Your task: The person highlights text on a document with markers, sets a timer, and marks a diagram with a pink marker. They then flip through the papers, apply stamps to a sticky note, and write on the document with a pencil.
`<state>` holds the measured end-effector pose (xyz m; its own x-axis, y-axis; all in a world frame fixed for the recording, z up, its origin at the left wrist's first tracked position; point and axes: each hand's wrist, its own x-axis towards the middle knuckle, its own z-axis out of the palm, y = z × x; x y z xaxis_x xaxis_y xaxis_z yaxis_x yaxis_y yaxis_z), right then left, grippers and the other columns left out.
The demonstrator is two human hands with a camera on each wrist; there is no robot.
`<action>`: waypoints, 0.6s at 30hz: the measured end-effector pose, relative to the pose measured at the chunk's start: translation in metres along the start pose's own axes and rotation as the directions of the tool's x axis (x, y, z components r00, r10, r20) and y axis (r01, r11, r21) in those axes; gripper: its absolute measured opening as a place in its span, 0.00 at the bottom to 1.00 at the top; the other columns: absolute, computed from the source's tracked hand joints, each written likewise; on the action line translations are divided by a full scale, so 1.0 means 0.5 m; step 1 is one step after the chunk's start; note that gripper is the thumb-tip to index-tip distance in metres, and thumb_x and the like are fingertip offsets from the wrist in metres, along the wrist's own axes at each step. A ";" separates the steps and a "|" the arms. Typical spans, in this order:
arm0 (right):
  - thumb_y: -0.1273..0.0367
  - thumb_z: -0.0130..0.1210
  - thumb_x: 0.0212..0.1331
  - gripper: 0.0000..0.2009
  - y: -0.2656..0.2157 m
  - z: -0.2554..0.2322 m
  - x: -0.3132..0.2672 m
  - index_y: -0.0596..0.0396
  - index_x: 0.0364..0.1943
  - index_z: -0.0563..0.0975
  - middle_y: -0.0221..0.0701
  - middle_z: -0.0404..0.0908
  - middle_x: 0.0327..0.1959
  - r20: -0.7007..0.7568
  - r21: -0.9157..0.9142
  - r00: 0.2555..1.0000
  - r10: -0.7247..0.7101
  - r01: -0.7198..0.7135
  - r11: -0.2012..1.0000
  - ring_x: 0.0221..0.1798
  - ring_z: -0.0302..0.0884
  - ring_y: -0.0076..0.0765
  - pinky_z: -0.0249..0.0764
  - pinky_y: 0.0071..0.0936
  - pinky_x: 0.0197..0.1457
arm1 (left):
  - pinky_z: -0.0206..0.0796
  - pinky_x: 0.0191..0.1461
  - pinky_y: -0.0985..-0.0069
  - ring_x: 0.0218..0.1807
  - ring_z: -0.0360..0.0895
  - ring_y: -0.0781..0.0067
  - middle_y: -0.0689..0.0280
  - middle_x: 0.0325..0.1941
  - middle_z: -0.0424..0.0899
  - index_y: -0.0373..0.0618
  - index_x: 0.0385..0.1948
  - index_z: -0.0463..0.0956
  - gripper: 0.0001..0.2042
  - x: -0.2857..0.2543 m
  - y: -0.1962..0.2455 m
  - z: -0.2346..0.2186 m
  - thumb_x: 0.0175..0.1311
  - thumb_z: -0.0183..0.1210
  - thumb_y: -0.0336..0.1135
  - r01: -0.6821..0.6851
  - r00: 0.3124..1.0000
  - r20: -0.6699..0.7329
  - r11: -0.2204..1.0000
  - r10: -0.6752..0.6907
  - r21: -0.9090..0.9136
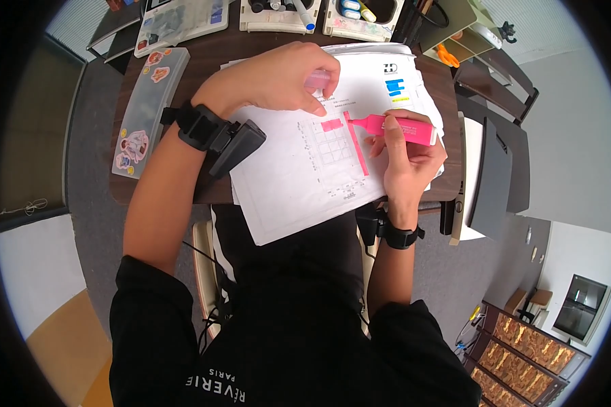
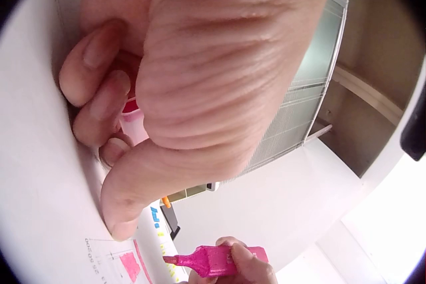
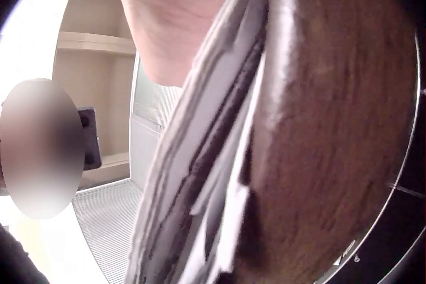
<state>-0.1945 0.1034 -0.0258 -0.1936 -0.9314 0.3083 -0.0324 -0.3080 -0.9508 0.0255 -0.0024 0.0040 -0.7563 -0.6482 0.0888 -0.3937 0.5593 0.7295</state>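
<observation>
In the head view a pink highlighter (image 1: 402, 129) is pinched in my right hand (image 1: 414, 163), its tip pointing left beside a long pink stroke (image 1: 356, 146) on the top printed sheet (image 1: 278, 183). My left hand (image 1: 285, 74) rests on the sheet with curled fingers round a pink cap (image 1: 317, 79); the left wrist view shows the cap (image 2: 133, 124) partly hidden by the fingers. A pink patch (image 1: 332, 125) marks the printed grid. The right wrist view shows only the heel of my right hand (image 3: 180, 17) above the stacked paper edges (image 3: 193, 151).
Blue marks (image 1: 394, 87) and yellow ones lie on the sheet's upper right. A sticker-covered case (image 1: 149, 108) stands at the left of the dark table (image 1: 200, 183). Pen trays (image 1: 278, 24) line the far edge, with orange scissors (image 1: 447, 55) at the right.
</observation>
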 end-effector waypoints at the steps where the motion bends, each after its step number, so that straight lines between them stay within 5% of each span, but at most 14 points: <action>1: 0.78 0.60 0.64 0.04 0.002 0.000 0.000 0.66 0.40 0.80 0.36 0.83 0.31 0.007 0.003 1.000 -0.011 0.011 1.000 0.26 0.80 0.24 0.75 0.21 0.27 | 0.64 0.37 0.71 0.31 0.71 0.72 0.66 0.27 0.75 0.40 0.29 0.73 0.13 0.001 -0.006 0.003 0.51 0.73 0.28 -0.001 1.000 -0.001 1.000 0.001 0.001; 4: 0.77 0.61 0.64 0.05 -0.002 0.000 0.001 0.66 0.40 0.80 0.35 0.83 0.30 0.017 -0.027 1.000 -0.020 0.021 0.999 0.26 0.79 0.24 0.75 0.21 0.28 | 0.66 0.39 0.71 0.33 0.74 0.71 0.64 0.29 0.77 0.40 0.29 0.74 0.13 0.001 -0.017 0.007 0.51 0.73 0.28 -0.111 0.992 -0.065 0.994 0.112 0.024; 6: 0.77 0.61 0.64 0.05 -0.006 0.000 0.001 0.66 0.40 0.80 0.35 0.83 0.31 0.027 -0.032 1.000 -0.011 0.012 0.999 0.26 0.79 0.24 0.75 0.21 0.28 | 0.67 0.40 0.71 0.35 0.76 0.70 0.63 0.30 0.79 0.40 0.30 0.74 0.13 0.001 -0.013 0.003 0.51 0.73 0.28 -0.033 0.999 -0.003 0.999 0.033 -0.030; 10: 0.76 0.63 0.64 0.06 -0.030 -0.003 -0.002 0.65 0.40 0.80 0.34 0.83 0.31 0.069 -0.107 0.997 0.026 -0.018 0.994 0.26 0.79 0.23 0.75 0.20 0.29 | 0.68 0.40 0.71 0.34 0.75 0.70 0.63 0.30 0.78 0.39 0.29 0.74 0.14 0.000 -0.005 0.002 0.50 0.73 0.29 -0.098 0.994 -0.039 0.995 0.098 0.003; 13: 0.76 0.63 0.63 0.06 -0.035 -0.009 -0.005 0.65 0.41 0.80 0.33 0.84 0.31 0.105 -0.093 0.993 0.048 -0.038 0.995 0.26 0.79 0.22 0.76 0.20 0.30 | 0.68 0.39 0.70 0.34 0.75 0.70 0.63 0.30 0.78 0.39 0.29 0.73 0.14 0.003 0.003 -0.003 0.50 0.73 0.30 0.023 0.999 0.040 1.000 -0.023 0.010; 18: 0.77 0.63 0.63 0.06 -0.018 -0.003 -0.010 0.65 0.42 0.81 0.32 0.84 0.32 0.110 -0.065 0.990 0.092 -0.086 0.994 0.26 0.78 0.20 0.74 0.19 0.29 | 0.67 0.37 0.71 0.33 0.73 0.71 0.64 0.29 0.77 0.39 0.29 0.73 0.14 0.001 -0.014 0.007 0.49 0.72 0.29 -0.122 0.991 -0.055 0.992 0.123 0.021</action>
<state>-0.1949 0.1108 -0.0190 -0.0866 -0.9715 0.2205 -0.0795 -0.2139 -0.9736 0.0261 -0.0046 -0.0035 -0.7692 -0.6016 0.2153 -0.3088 0.6450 0.6990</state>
